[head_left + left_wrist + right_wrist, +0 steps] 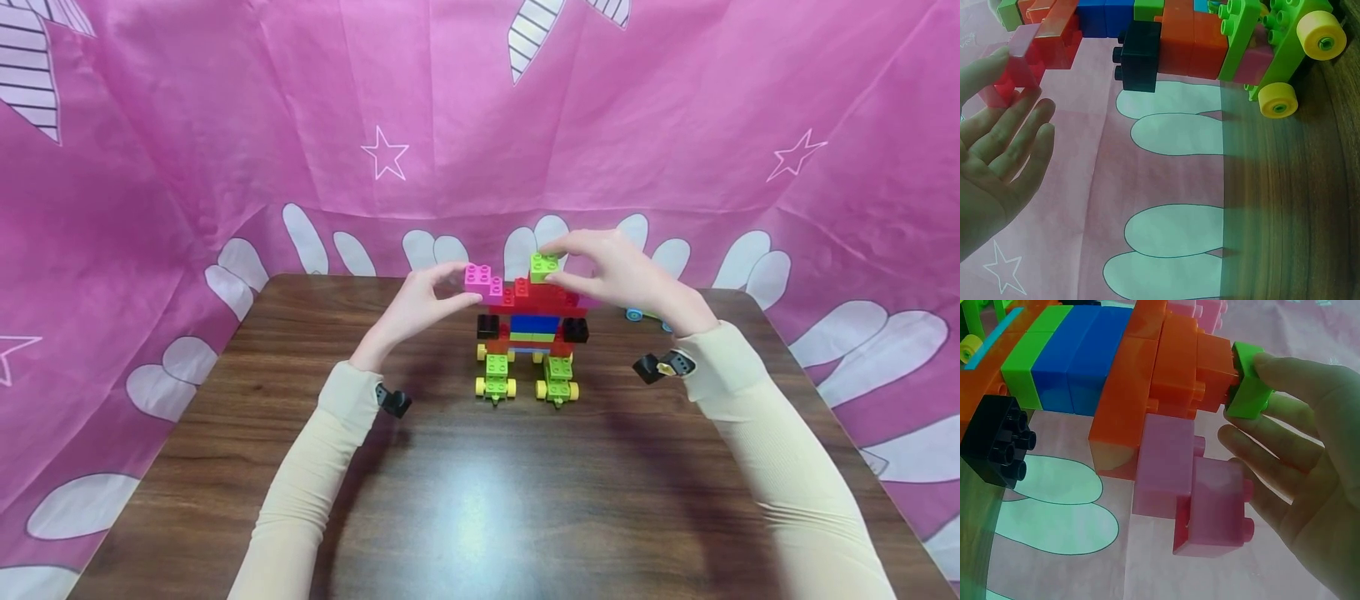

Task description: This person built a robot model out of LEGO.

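Observation:
A brick figure [532, 329] stands at the middle of the brown table [480, 508], with green wheeled feet [496, 377], a red and blue body and black side blocks. My left hand [459, 285] pinches the pink brick [480, 277] that juts out at the figure's upper left; in the left wrist view the fingertips [1019, 103] touch this pink brick [1021, 59]. My right hand [561, 263] pinches the small green brick [543, 266] on top of the figure. From the right wrist, that green brick [1249, 382] sits against the red bricks, above two pink bricks [1207, 503].
A small blue-wheeled piece [637, 314] lies on the table behind my right wrist. A pink cloth with white shapes [480, 125] hangs round the back and sides of the table. Bare tabletop stretches in front of the figure.

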`<state>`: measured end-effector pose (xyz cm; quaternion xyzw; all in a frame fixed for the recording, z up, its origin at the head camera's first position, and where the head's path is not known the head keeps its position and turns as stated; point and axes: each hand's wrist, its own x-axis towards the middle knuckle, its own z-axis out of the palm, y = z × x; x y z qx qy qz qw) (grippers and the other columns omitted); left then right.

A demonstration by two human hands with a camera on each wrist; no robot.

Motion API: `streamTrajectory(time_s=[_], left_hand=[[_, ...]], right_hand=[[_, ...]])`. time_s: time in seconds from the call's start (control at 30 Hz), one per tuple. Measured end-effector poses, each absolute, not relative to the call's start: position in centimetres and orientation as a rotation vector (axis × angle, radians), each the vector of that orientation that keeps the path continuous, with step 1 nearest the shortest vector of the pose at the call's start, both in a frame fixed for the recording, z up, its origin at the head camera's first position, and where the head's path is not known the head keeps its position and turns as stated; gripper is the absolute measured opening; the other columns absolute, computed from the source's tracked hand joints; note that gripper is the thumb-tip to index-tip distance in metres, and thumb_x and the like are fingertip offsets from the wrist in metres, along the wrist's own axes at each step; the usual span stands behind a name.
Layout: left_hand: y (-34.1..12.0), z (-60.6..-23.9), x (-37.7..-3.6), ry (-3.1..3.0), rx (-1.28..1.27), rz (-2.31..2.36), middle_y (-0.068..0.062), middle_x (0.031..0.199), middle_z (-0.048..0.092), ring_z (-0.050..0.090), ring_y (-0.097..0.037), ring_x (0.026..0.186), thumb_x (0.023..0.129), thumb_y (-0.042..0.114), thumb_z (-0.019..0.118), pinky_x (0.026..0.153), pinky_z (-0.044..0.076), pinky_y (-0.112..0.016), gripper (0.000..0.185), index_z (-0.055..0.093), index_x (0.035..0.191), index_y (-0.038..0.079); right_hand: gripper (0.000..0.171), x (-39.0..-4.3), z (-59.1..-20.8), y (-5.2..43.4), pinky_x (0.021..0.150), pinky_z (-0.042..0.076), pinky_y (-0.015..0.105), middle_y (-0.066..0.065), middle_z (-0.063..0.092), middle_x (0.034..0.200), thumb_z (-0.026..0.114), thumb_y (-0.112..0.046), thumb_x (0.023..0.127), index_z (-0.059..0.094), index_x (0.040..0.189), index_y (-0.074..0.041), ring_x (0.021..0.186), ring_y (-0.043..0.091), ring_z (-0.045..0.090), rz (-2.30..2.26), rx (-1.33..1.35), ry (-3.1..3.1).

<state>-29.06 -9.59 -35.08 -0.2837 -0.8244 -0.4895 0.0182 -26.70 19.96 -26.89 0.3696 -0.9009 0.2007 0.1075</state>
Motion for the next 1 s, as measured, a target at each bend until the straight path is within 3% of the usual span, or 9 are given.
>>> streamTrajectory(time_s=[0.23, 0.47, 0.67, 0.83, 1.0], left_hand=[[-9.55, -35.01, -29.12, -2.581, -0.871, -1.511, -0.005, 0.114, 0.073, 0.068, -0.018, 0.104, 0.087, 0.028, 0.077, 0.098, 0.054, -0.041, 0.048, 0.063, 0.13, 0.012], [-9.59, -34.97, -29.08, -2.58, -0.878, -1.515, -0.007, 0.117, 0.072, 0.067, -0.021, 0.106, 0.087, 0.028, 0.077, 0.1, 0.052, -0.048, 0.049, 0.062, 0.13, 0.011], [-9.6, -35.07, -29.07, -2.573, -0.874, -1.512, -0.006, 0.114, 0.072, 0.068, -0.019, 0.104, 0.087, 0.028, 0.077, 0.098, 0.054, -0.045, 0.048, 0.063, 0.129, 0.011], [-9.59, -35.12, -29.05, -2.565, -0.884, -1.522, -0.006, 0.113, 0.073, 0.068, -0.02, 0.103, 0.087, 0.027, 0.077, 0.099, 0.053, -0.048, 0.046, 0.063, 0.128, 0.011], [-9.58, -34.99, -29.03, -2.567, -0.888, -1.512, -0.006, 0.114, 0.073, 0.068, -0.019, 0.103, 0.087, 0.027, 0.077, 0.098, 0.054, -0.046, 0.046, 0.063, 0.128, 0.011]], right_hand=[[0.041, -26.8, -27.11, 20.22, 0.092, 0.055, 0.043, 0.008, 0.072, 0.12, 0.076, -0.017, 0.087, 0.067, 0.125, -0.008, 0.085, 0.018, 0.06, 0.575, 1.093, -2.659], [0.036, -26.92, -27.07, 20.35, 0.098, 0.054, 0.046, 0.01, 0.072, 0.12, 0.072, -0.017, 0.091, 0.067, 0.126, -0.008, 0.109, 0.026, 0.068, 0.587, 1.094, -2.656], [0.036, -26.82, -26.96, 20.21, 0.09, 0.058, 0.043, 0.009, 0.074, 0.116, 0.071, -0.016, 0.091, 0.067, 0.126, -0.008, 0.101, 0.024, 0.07, 0.625, 1.057, -2.694], [0.037, -26.63, -27.05, 20.09, 0.093, 0.057, 0.045, 0.009, 0.072, 0.12, 0.072, -0.017, 0.091, 0.066, 0.127, -0.009, 0.108, 0.026, 0.069, 0.708, 1.001, -2.737], [0.036, -26.69, -26.6, 19.83, 0.091, 0.058, 0.043, 0.008, 0.074, 0.116, 0.073, -0.018, 0.09, 0.068, 0.125, -0.01, 0.101, 0.022, 0.072, 0.7, 0.995, -2.766]])
